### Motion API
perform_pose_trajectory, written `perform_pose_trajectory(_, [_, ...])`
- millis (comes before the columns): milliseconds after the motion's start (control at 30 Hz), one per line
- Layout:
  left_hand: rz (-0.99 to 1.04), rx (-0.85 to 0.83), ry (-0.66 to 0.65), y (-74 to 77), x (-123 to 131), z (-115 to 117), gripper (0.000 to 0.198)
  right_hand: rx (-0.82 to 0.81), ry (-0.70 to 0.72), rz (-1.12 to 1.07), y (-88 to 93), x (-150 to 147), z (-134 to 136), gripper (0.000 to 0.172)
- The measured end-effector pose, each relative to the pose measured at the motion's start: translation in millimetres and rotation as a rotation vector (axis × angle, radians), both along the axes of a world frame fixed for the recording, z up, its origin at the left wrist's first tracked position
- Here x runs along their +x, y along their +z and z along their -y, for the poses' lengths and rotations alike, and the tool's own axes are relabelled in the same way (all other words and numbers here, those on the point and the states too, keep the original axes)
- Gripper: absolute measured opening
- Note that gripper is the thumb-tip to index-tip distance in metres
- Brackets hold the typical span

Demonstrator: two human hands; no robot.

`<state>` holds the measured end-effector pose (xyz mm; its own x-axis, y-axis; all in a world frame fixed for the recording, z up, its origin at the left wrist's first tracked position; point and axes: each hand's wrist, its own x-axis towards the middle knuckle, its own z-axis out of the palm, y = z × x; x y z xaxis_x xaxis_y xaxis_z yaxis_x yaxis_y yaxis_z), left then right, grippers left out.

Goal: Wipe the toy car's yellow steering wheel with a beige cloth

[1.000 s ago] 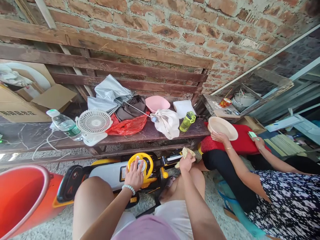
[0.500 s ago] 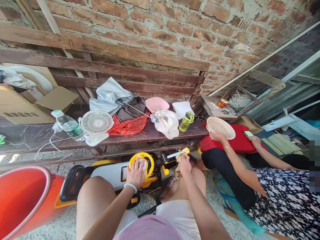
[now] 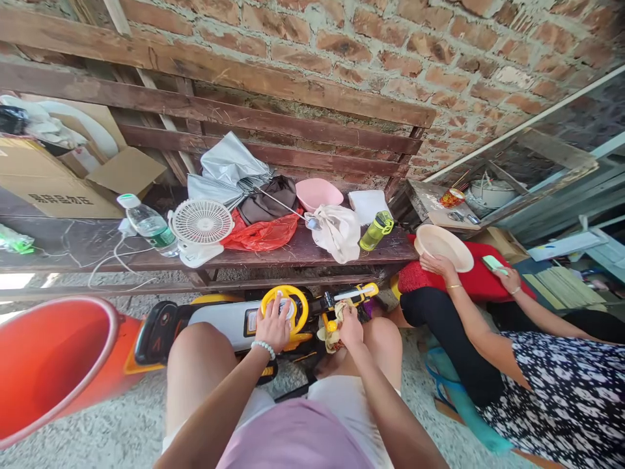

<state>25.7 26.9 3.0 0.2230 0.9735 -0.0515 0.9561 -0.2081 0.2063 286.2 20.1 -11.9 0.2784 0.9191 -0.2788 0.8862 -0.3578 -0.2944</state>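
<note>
Two grips are seen at work on a ride-on toy. By the right grip, a crumpled pale cloth is held tightly, with folds let out at 8 and 11 o'clock from the knuckles. A yellow knob is placed just beside these fingers, at 9 o'clock; whether it is touched by the cloth cannot be told. The left grip is not closed: its spread fingers are laid on the yellow steering wheel, with the hub partly covered. The toy is stretched crosswise, its long axis set roughly from 9 to 3 o'clock. Its yellow-and-white arm is angled toward 2 o'clock, the tip found at 1 o'clock from the right grip, to which it is nearer. Farther out, at 12 o'clock, a desk is loaded with a white fan and a green bottle. At 2 o'clock, a pale basin is held by another person; at 9 o'clock an orange bin is set.
</note>
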Motion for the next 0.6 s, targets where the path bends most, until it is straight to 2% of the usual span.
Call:
perform_pose_trajectory(100, [0.004,0.005,0.003,-2.3,0.4,0.1,0.061,0.174,-0.073,-0.345,-12.8,-4.6,9.8,0.049])
perform_pose_trajectory(167, [0.01,0.004,0.001,-3.8,0.4,0.4,0.061,0.252,-0.189,-0.641,-24.6,-7.6,15.3,0.04])
perform_pose_trajectory(200, [0.015,0.004,0.001,-4.3,0.3,0.6,0.061,0.275,-0.298,-0.782,-30.2,-7.8,16.6,0.036])
perform_pose_trajectory(267, [0.028,0.004,0.003,-4.5,0.0,1.0,0.061,0.311,-0.643,-1.01,-38.7,-3.6,14.0,0.033])
perform_pose_trajectory(333, [0.035,0.004,0.001,-3.8,-0.3,1.2,0.061,0.335,-0.987,-1.123,-42.7,6.3,3.0,0.03])
perform_pose_trajectory(367, [0.036,0.002,0.001,-3.2,-0.4,1.3,0.061,0.345,-1.097,-1.147,-43.2,12.2,-5.3,0.027])
perform_pose_trajectory(433, [0.039,0.001,0.0,-1.9,-0.4,1.3,0.061,0.366,-1.178,-1.173,-42.9,22.5,-24.5,0.02])
perform_pose_trajectory(533, [0.049,-0.006,0.004,-0.4,0.1,1.2,0.061,0.393,-1.178,-1.22,-44.4,26.3,-46.4,0.016])
perform_pose_trajectory(600, [0.044,-0.017,0.004,0.4,0.4,1.3,0.061,0.374,-1.15,-1.28,-49.2,20.6,-49.0,0.02])
